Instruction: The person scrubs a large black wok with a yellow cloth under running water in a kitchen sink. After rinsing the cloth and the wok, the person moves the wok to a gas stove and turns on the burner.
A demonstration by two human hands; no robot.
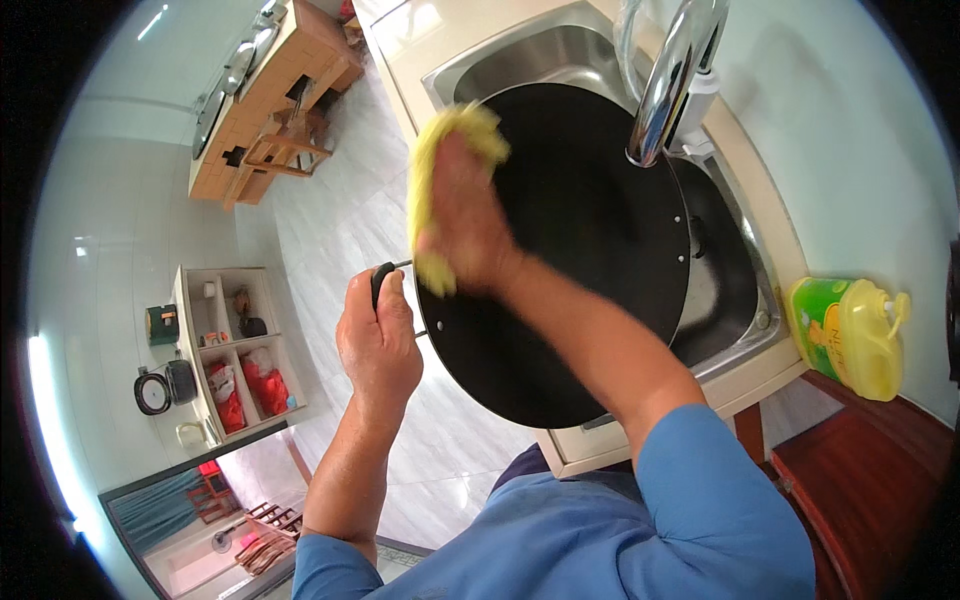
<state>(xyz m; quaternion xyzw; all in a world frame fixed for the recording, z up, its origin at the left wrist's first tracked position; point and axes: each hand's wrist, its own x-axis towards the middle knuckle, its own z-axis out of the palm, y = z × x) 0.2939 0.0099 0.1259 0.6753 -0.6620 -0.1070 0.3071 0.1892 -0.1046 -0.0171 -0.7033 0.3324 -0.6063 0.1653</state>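
Note:
A large black wok is held tilted over a steel double sink. My left hand grips its black loop handle at the left rim. My right hand, blurred, presses a yellow cloth against the wok's upper left inner side and rim. Two rivets show on the opposite side of the wok, whose far handle lies mostly hidden behind the rim. A chrome faucet arches above the wok's right edge, with no water seen coming from it.
A yellow pump bottle of detergent stands on the counter by the wall at right. Below it is a dark red wooden surface. Across the tiled floor are a tiled brick stove, a wooden chair and a white shelf unit.

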